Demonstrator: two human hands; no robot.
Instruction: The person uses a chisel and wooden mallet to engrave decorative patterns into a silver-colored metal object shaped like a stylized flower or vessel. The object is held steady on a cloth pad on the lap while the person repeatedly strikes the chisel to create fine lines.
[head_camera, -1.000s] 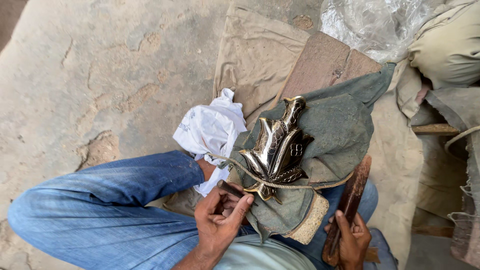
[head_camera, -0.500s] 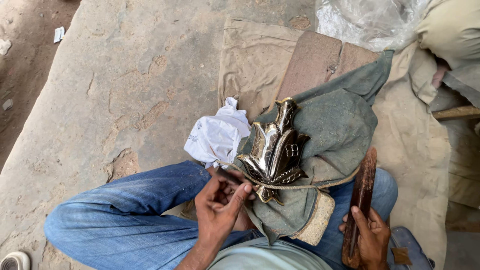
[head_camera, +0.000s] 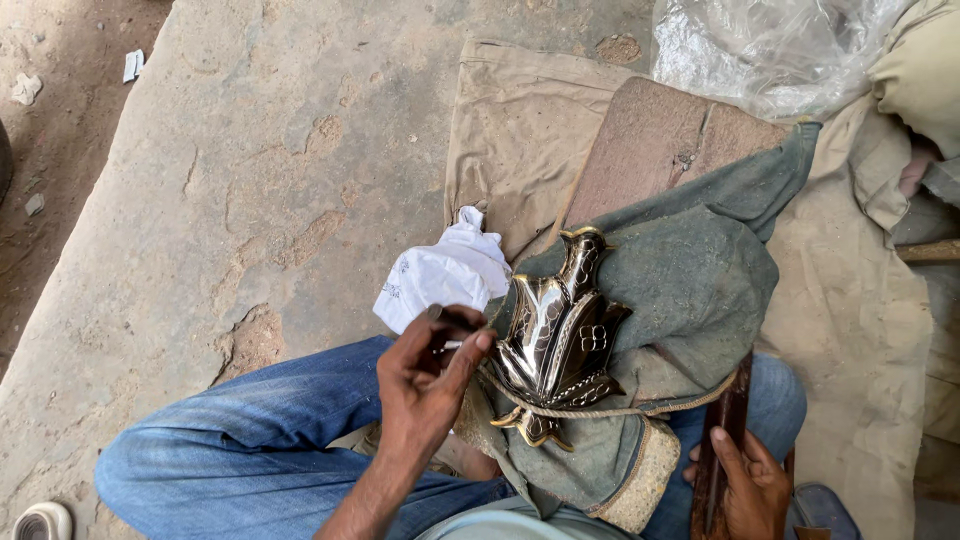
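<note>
The left hand (head_camera: 425, 385) pinches a thin tool (head_camera: 450, 345) just left of the shiny metal piece (head_camera: 555, 335), which points away, while the right hand (head_camera: 750, 490) grips a wooden stick (head_camera: 725, 440) farther off.

Count of items in the head view, positions by clock face from frame centre:

- Hands: two. Left hand (head_camera: 425, 375) at 7 o'clock; right hand (head_camera: 752, 487) at 5 o'clock.
- Metal ornament (head_camera: 555, 335): one, near centre, toward 5 o'clock.
- Rope (head_camera: 610, 410): one, across the ornament's lower part.
- Green cloth (head_camera: 700, 270): one, at 3 o'clock.
- White cloth (head_camera: 440, 275): one, just beside centre, toward 9 o'clock.
- Wooden board (head_camera: 650, 150): one, at 1 o'clock.
- Wooden stick (head_camera: 725, 440): one, at 5 o'clock.
- Plastic sheet (head_camera: 770, 50): one, at 1 o'clock.
- Tan sheet (head_camera: 520, 130): one, at 12 o'clock.
- Stone slab (head_camera: 250, 170): one, at 10 o'clock.
</note>
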